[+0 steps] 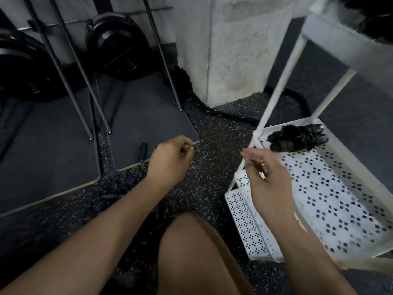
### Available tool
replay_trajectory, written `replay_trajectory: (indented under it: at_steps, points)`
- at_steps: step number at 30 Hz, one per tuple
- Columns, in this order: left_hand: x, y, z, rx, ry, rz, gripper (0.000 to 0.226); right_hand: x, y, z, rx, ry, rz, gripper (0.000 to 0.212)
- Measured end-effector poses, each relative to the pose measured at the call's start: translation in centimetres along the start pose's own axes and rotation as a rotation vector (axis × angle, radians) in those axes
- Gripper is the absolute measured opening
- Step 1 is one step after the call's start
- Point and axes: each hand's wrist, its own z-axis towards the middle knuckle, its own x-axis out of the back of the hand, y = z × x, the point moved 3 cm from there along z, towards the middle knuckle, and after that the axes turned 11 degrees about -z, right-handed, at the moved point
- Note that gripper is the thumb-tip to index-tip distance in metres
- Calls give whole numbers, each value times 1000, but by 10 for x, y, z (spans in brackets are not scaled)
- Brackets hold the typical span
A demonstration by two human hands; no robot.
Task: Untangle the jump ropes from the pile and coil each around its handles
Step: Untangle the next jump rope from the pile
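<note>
Pinching thin pale cord (194,144), left hand (170,159) should ease slack from dark tangled rope pile (109,193); right hand (264,175) grip: cannot tell.

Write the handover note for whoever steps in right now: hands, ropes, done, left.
Left hand pinches a thin cord. Right hand hangs over the bottom shelf of the white cart, fingers mostly straight; grip unclear.
Done, it seems: a black bundle lies on that shelf.
A black handle lies on the mat; a dark tangle sits on the floor by the left forearm.
Left: free and coil those.
</note>
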Motion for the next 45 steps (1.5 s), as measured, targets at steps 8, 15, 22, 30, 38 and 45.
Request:
replay_trajectory:
  at_steps: [8,15,22,30,38,45]
  points:
    - [7,-146,-57,448,-134,8,14,-141,47,2,-193,-615,-39,16]
    - [-44,-247,-113,648,-328,-53,15,-259,119,-27,-410,-934,-85,13]
    - [-122,-317,-160,698,-435,-16,16,-333,192,-65,-395,-1078,-214,14]
    - [-174,-382,-180,652,-578,286,47,-386,231,-93,-362,-1135,-348,13]
    - [-192,-414,-197,546,-607,548,44,-428,244,-116,-181,-1138,-475,27]
    - [-193,-431,-194,539,-646,625,38,-450,255,-125,141,-1278,-646,43]
